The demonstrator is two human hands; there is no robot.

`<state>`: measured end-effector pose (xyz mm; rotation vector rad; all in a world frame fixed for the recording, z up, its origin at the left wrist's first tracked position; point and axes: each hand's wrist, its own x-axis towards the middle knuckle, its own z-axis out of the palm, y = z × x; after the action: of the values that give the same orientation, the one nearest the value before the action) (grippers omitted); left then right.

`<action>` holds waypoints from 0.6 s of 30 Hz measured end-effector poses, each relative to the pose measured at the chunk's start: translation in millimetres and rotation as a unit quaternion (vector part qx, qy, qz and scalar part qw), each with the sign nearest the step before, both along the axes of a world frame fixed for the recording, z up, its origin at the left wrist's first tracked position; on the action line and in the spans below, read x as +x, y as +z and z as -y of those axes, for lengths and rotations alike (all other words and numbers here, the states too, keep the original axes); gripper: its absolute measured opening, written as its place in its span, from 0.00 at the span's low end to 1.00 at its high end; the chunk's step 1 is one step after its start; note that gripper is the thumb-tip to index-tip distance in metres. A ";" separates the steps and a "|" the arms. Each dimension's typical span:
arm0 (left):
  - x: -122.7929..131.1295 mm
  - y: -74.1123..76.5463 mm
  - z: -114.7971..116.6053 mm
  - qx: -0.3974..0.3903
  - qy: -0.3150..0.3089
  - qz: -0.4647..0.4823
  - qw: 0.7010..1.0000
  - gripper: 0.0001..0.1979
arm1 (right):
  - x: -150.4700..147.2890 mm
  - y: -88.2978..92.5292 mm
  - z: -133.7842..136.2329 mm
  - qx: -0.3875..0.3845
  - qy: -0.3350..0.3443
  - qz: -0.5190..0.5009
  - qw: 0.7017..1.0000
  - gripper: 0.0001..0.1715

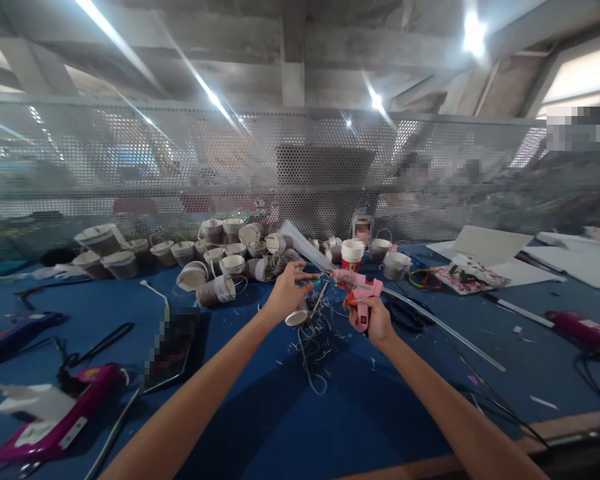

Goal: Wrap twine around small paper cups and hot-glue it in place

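My right hand (374, 320) is wrapped round the handle of a pink hot glue gun (363, 291). A clear glue stick (450, 331) sticks out of the back of the gun, and its nozzle points left. Close to the nozzle is my left hand (291, 293), with its fingers stretched out and apart. A small cup (297, 315) lies just below this hand; whether they touch I cannot tell. Something small and teal shows by the fingertips. Loose grey twine (314, 363) and fibre scraps are heaped between the hands on the blue table (280, 427).
Many string-wrapped cups with wire handles (217, 291) crowd the back left. A red-and-white paper cup stack (352, 253) stands behind the gun. At left are a phone (173, 353) and a magenta power strip (63, 417). White sheets (485, 247) lie at right, before a perforated metal screen (325, 167).
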<state>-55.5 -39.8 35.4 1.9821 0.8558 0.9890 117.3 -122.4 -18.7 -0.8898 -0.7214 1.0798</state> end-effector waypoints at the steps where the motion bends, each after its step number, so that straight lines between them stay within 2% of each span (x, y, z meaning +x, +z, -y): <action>1: 1.2 0.2 -1.3 0.003 0.003 0.003 1.000 0.21 | -0.1 0.1 -0.1 0.000 0.000 0.001 1.000 0.09; 10: 3.8 -12.3 -10.4 -0.009 0.010 0.050 0.999 0.17 | -1.0 0.1 0.4 -0.006 -0.009 0.008 1.000 0.08; 18: 2.4 -8.5 -7.9 -0.007 0.020 0.033 0.999 0.15 | 0.8 -1.5 -0.1 0.003 -0.030 0.034 0.999 0.09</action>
<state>-53.1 -31.9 26.9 1.9154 0.8667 1.0632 118.2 -122.3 -20.3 -0.9411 -0.7491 0.9979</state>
